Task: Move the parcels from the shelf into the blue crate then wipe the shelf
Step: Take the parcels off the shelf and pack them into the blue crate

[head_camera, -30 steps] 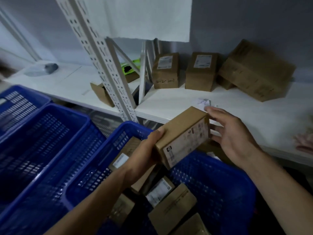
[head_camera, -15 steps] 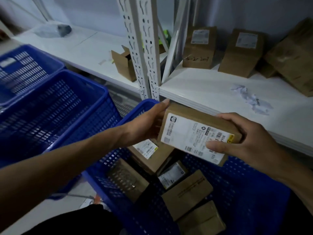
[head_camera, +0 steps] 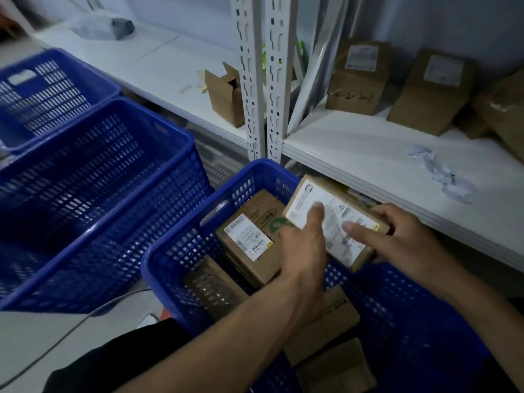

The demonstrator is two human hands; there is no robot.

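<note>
White metal shelving (head_camera: 368, 154) fills the back of the head view, dim light, pale wall behind. On the shelf board you have three brown cardboard parcels at the rear: one with pen writing on its front (head_camera: 355, 78), one with a white label beside it (head_camera: 431, 92), and a larger one cut off at the right edge (head_camera: 507, 109). A crumpled scrap of white paper (head_camera: 442, 174) lies near the front lip. A small open-topped cardboard box (head_camera: 224, 95) stands on the neighbouring board, left of the uprights.

Below the shelf, the blue perforated plastic crate (head_camera: 175, 251) already holds several parcels. Over its far corner you carry a flat brown parcel with a large white shipping label (head_camera: 334, 222), tilted, label up. Left hand (head_camera: 304, 245) grips its near edge, thumb on the label. Right hand (head_camera: 408, 245) clasps the far end, forefinger across the label. Both grips are closed on this parcel.

Step in hand, judged: loading, parcel not yet set down. Two more blue crates (head_camera: 93, 177) sit to the left.

Next move calls for lowering it flat onto the stacked parcels, then releasing and reaching back to the rear row. Wiping comes later; no cloth is visible.
</note>
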